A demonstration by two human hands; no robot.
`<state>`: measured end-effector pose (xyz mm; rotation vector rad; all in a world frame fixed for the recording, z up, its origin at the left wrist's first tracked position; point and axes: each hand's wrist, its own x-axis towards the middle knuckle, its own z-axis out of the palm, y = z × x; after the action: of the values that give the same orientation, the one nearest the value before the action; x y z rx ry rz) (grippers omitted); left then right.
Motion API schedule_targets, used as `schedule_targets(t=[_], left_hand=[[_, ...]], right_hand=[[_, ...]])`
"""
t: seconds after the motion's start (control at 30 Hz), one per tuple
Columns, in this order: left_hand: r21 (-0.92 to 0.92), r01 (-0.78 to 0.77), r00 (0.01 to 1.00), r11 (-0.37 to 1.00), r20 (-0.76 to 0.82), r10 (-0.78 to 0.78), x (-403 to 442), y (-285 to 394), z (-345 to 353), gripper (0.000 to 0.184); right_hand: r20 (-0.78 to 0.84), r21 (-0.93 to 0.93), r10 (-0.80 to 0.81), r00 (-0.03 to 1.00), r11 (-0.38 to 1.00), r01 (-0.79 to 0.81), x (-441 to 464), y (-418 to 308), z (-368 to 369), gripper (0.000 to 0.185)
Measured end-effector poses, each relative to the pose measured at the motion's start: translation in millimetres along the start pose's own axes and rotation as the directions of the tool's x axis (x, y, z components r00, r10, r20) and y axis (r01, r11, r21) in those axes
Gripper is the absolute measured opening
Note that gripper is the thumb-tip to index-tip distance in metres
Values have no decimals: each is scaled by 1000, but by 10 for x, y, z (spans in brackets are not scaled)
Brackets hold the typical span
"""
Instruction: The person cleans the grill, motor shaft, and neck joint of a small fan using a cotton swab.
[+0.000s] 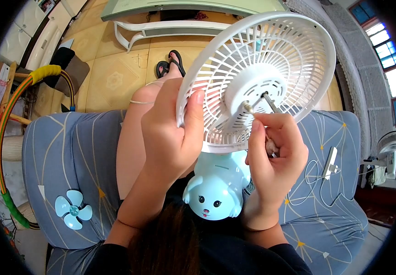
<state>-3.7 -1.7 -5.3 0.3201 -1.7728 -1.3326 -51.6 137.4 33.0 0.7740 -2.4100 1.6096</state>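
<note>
My left hand is wrapped round the left rim of a white fan guard, thumb over its edge. At the guard's hub a metal rod stands out of a dark hole. My right hand is closed in front of the hub, pinching a small piece with a pale, rounded tip, its kind unclear. Something small and shiny shows among the curled fingers. Below the guard, a light blue fan base shaped like an animal rests against my lap, partly hidden.
A light blue fan blade lies on the grey patterned sofa to my left. On the right are a white power strip and its cord. A striped hoop stands at far left; a low table is ahead.
</note>
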Motion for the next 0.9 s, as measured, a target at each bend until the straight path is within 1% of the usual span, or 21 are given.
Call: schedule_targets(t=[0.07,0.17,0.23,0.27,0.37,0.43,0.5,0.57,0.67,0.7,0.77,0.83,0.9], left_hand=[[15,-43,998,999,-38,43,4,-44,24,13],[7,-45,999,999,-4,45,1,-35,-6,13],[-2,-61,998,998,-11,61,11,-40,-5,13],[-8,-69,998,998,-14,69,22,-45,-1,12],[-16,-195,980,981,46,196,80,-110,-35,13],[5,-209,976,978,57,208,79,-140,-50,13],[9,-173,984,985,42,172,66,-127,-42,14],[-7,-88,996,996,1,88,31,-54,-11,14],[5,-25,1000,1000,15,25,-11,-7,-13,14],[1,-27,999,1000,20,27,-8,-11,-14,14],[-7,-32,999,999,30,32,-4,-26,-18,14],[-49,19,999,999,37,-17,-8,-35,-12,14],[-63,28,999,998,35,-26,-10,-37,-9,13]], right_hand=[[48,3,-30,998,1000,30,-8,17,-66,3],[-136,-15,-7,991,1000,5,25,-30,-153,6],[-219,26,22,975,1000,-16,103,-25,-182,4],[-220,22,11,976,1000,-6,144,20,-203,5],[-216,6,-42,975,999,44,223,153,-234,7],[-199,-1,-73,977,997,74,246,185,-237,8],[-170,-6,-95,981,995,95,254,197,-240,9],[-158,-36,-133,979,991,129,261,212,-231,9],[-157,-38,-156,975,988,152,268,211,-202,9],[-160,-33,-159,974,987,156,268,208,-197,9],[-149,-46,-136,980,990,130,266,199,-205,8],[-142,-51,-114,983,993,107,264,186,-216,7],[-136,-45,-93,986,995,87,255,170,-220,7]])
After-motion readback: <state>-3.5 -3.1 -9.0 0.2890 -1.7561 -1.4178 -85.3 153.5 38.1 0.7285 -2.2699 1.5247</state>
